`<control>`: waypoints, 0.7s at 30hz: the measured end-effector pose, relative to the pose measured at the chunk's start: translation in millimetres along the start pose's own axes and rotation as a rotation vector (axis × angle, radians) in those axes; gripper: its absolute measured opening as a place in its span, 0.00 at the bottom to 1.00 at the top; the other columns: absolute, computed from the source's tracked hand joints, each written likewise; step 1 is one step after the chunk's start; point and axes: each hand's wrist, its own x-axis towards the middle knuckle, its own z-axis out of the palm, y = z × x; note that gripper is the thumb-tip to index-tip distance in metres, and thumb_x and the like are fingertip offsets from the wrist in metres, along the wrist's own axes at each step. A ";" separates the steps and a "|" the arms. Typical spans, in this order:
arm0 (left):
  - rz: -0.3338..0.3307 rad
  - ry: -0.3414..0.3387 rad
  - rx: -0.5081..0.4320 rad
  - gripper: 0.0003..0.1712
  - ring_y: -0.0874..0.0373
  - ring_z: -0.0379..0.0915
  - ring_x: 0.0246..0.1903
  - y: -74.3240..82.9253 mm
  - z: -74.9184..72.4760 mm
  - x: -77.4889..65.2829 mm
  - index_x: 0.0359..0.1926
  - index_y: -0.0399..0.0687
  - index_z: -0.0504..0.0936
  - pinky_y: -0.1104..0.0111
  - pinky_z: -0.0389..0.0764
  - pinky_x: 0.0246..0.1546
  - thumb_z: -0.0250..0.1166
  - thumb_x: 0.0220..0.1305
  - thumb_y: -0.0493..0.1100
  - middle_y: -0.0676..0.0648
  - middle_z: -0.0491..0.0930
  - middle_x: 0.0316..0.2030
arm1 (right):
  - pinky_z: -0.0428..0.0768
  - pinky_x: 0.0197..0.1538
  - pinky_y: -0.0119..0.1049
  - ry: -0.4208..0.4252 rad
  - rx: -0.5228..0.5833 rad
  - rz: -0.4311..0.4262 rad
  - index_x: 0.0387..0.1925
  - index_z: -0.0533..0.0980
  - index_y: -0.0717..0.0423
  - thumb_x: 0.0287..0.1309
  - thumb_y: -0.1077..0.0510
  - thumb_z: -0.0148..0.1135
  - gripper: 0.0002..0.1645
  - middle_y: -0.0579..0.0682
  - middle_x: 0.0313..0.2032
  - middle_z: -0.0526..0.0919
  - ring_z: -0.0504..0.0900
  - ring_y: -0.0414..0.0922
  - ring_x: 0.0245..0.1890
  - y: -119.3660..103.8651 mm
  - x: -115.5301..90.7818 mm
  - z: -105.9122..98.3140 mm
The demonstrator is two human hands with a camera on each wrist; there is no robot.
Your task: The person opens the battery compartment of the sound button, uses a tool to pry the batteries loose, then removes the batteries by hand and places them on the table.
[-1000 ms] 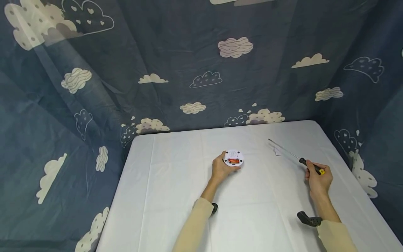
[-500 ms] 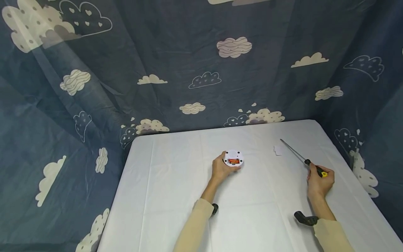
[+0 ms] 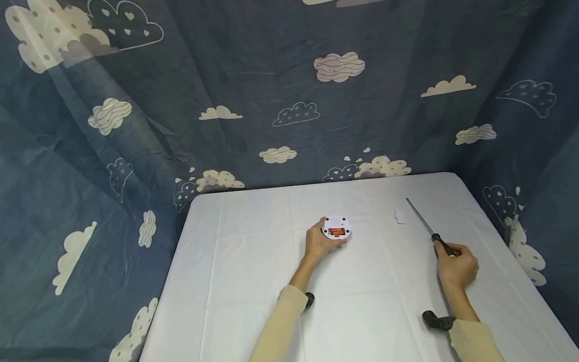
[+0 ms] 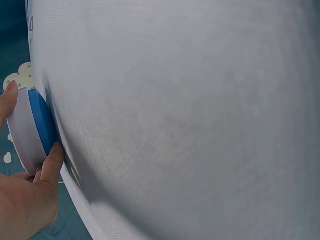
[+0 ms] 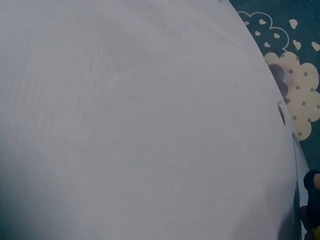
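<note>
- So, left hand [image 3: 318, 244] has the white round gadget [image 3: 336, 224] pinched by its rim, toward 12 o'clock on the worktop [image 3: 353, 311].
- Looks mid battery job: orange batteries [image 3: 336, 232] uncovered, next move probably calls for covering them.
- Right hand [image 3: 458, 266] grips a screwdriver [image 3: 435, 237] around the gadget's 4 o'clock, so it isn't free.
- Small white piece [image 3: 400, 217], maybe the cover, lies at the gadget's 3 o'clock.

A big dark blue cloth [image 3: 253, 60] with soft folds hangs behind the creased white worktop [image 3: 253, 261] and down both its sides, and it is covered in pale clouds [image 3: 339, 67], some wavy, some spotty, and some with little hearts inside.
</note>
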 end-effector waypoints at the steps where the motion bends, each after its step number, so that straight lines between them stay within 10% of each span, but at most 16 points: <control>1: -0.001 -0.003 0.003 0.56 0.47 0.79 0.63 -0.4 0.3 0.1 0.71 0.33 0.72 0.58 0.80 0.66 0.88 0.40 0.44 0.36 0.81 0.63 | 0.64 0.52 0.52 0.001 -0.003 -0.023 0.50 0.82 0.70 0.63 0.49 0.70 0.27 0.64 0.40 0.83 0.74 0.63 0.50 0.7 -1.2 0.8; 15: -0.005 0.000 -0.002 0.57 0.48 0.79 0.63 2.6 0.9 0.7 0.71 0.32 0.71 0.58 0.80 0.67 0.88 0.41 0.45 0.36 0.80 0.64 | 0.60 0.62 0.67 -0.083 -0.150 -0.199 0.52 0.78 0.77 0.64 0.50 0.67 0.31 0.79 0.54 0.75 0.66 0.74 0.59 -5.9 -0.9 -2.3; 21: -0.023 -0.009 -0.007 0.58 0.47 0.78 0.64 1.6 0.9 -0.9 0.72 0.33 0.71 0.58 0.78 0.68 0.88 0.40 0.45 0.36 0.80 0.65 | 0.61 0.57 0.66 -0.105 -0.148 -0.473 0.59 0.76 0.74 0.64 0.59 0.65 0.27 0.76 0.56 0.72 0.67 0.73 0.57 -37.5 -17.6 13.9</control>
